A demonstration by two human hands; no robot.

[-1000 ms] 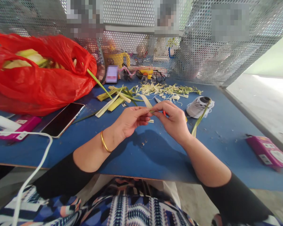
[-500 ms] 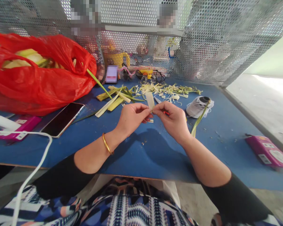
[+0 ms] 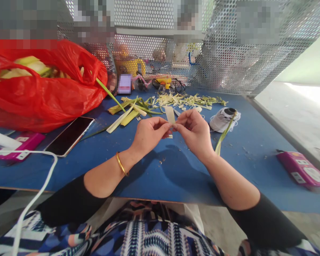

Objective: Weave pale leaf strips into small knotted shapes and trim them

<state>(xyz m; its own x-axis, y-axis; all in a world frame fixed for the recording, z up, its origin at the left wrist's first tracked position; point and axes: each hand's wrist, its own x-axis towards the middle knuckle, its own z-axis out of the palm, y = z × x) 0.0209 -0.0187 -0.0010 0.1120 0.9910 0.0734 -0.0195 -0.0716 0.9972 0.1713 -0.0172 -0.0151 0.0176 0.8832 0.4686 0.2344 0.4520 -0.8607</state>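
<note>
Both hands meet above the middle of the blue table (image 3: 149, 177). A pale, flat strip of husk (image 3: 170, 114) stands up between them. My left hand (image 3: 150, 135) pinches its lower end between thumb and fingers. My right hand (image 3: 194, 133) is closed at the same spot, thumb and forefinger pressed on the strip's base. A small pale end pokes out below the fingertips. Just beyond the hands lie green and cream husk pieces (image 3: 130, 115) and a heap of shredded trimmings (image 3: 186, 101). A blade tip (image 3: 177, 112) shows behind my right hand, the remainder hidden.
A red plastic bag (image 3: 69, 96) of husks stands at the left, near a dark phone (image 3: 70, 137), a purple power strip (image 3: 29, 142) and a white cable (image 3: 46, 177). Right lie a white thread spool (image 3: 221, 121), a green stalk (image 3: 224, 137) and a purple box (image 3: 304, 169). A perforated metal screen (image 3: 229, 64) rises behind.
The right hand's fingers have shifted slightly, the forefinger now arched higher. The left hand keeps its pinch on the strip. The whole view has moved a little.
</note>
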